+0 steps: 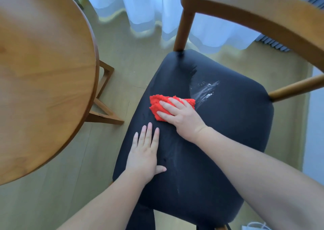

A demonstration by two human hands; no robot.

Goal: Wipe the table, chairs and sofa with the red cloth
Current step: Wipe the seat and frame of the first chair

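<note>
Red fluffy cloth (156, 104) on padded black seat (228, 124)

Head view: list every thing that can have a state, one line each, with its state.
right hand: fingers straight, pressing down on the red cloth.
left hand: flat on the chair seat, holding nothing.
red cloth: bunched, lying on the chair seat.
chair seat: white smear beside the cloth, not yet wiped.
table: touched by neither hand.
curtain: hanging down to the floor.
</note>
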